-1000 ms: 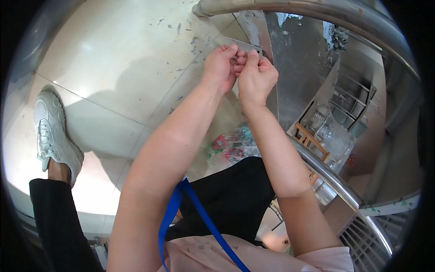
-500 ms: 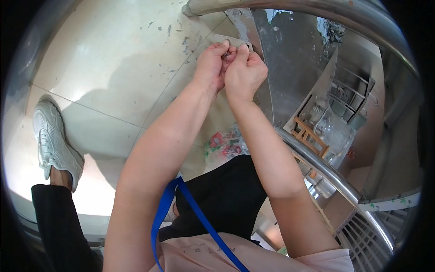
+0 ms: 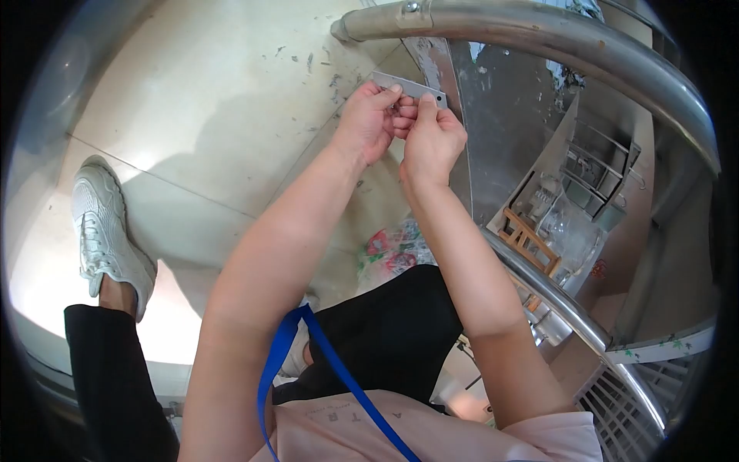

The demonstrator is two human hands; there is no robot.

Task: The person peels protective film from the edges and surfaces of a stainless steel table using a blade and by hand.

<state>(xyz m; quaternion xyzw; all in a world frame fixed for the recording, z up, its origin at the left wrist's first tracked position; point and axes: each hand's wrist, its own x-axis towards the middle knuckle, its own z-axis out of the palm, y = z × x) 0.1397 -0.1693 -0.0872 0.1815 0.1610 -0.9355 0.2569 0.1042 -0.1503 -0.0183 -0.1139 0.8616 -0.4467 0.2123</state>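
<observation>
Both of my hands are held close together at the top middle of the head view. A thin, flat grey metal plate (image 3: 418, 88) with a dark hole near its right end is pinched between my fingers and thumbs. My left hand (image 3: 365, 125) grips its left part, thumb on top. My right hand (image 3: 433, 146) has its thumb on the right part, near the hole. The curled fingers of both hands meet below the plate and hide its lower edge. Just right of the plate stands a grey metal panel (image 3: 500, 123) with peeling patches.
Small grey flakes (image 3: 310, 63) lie on the tiled floor (image 3: 192, 85). A thick metal tube (image 3: 531, 31) curves across the top right. Behind the right forearm are a metal rail (image 3: 550, 289), a wooden rack (image 3: 527, 242) and a clear plastic bag (image 3: 566, 223). A printed plastic bag (image 3: 392, 250) sits near my knee.
The view has shifted, so the hands sit slightly lower and further right. The thumbs and fingers have moved a little, and more of the metal plate shows now.
</observation>
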